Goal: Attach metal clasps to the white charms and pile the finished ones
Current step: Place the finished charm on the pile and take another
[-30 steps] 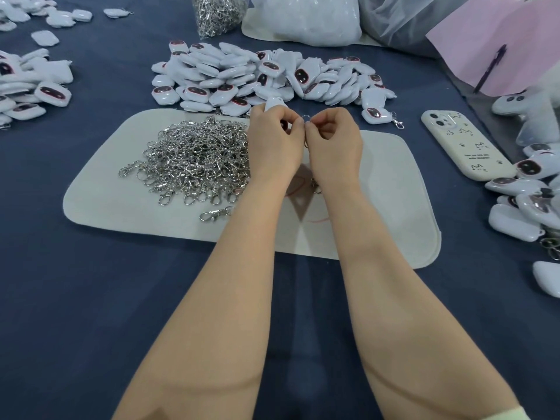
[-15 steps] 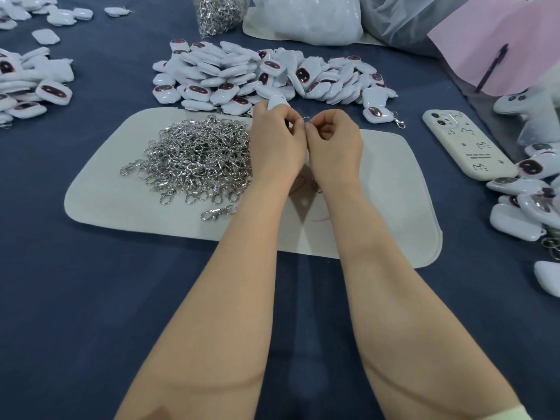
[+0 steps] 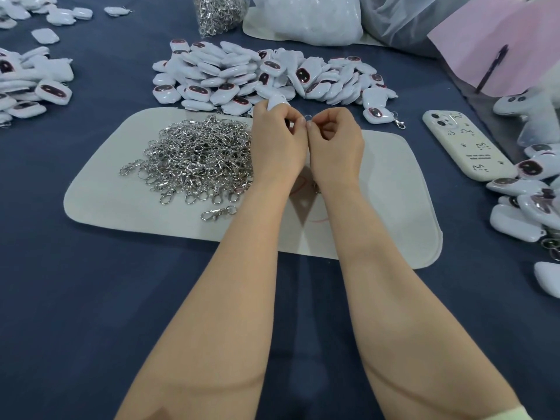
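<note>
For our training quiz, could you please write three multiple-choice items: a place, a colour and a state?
1. Where does the clasp heap lie? A) on the pale mat B) on the phone C) in a bowl
2. What colour is the tablecloth? A) red B) dark blue C) green
3. What is the left hand doing? A) lying flat B) gripping a white charm C) pointing
1 A, the heap rests on that mat; 2 B, the cloth is navy; 3 B, it curls round the charm; the right hand pinches a clasp ring.
</note>
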A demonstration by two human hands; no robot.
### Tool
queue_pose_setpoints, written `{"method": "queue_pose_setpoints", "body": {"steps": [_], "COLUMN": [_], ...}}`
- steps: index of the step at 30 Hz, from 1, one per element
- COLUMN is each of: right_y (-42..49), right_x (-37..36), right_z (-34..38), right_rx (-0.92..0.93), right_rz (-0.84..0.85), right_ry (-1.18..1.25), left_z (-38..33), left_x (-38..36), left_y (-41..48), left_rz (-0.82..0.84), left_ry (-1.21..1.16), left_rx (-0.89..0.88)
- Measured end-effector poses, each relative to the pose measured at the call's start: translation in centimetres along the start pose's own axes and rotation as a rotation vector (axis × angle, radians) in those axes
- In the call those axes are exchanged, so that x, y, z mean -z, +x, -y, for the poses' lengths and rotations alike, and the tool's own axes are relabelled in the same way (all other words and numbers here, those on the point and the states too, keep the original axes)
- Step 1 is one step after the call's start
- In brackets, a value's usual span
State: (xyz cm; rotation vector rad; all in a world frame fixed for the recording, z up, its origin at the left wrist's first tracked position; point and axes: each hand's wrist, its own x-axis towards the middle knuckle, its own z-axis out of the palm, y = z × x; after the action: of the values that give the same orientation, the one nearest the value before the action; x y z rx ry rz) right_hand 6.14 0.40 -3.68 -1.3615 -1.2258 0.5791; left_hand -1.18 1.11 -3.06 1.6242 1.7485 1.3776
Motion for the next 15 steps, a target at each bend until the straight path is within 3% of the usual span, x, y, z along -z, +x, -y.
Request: {"method": "queue_pose_setpoints", "body": {"steps": [15], "right_y": [0.21], "right_x": [0.07], "right_z": [-0.21], "right_rx": [-0.016], "right_rz": [0.014], "right_ry": [-0.009], "left_z": [0.08], "left_x": [-0.2], "left_y": [-0.02], "left_rz": [0.01], "left_ry": [0.012], "left_rx": [0.009]}}
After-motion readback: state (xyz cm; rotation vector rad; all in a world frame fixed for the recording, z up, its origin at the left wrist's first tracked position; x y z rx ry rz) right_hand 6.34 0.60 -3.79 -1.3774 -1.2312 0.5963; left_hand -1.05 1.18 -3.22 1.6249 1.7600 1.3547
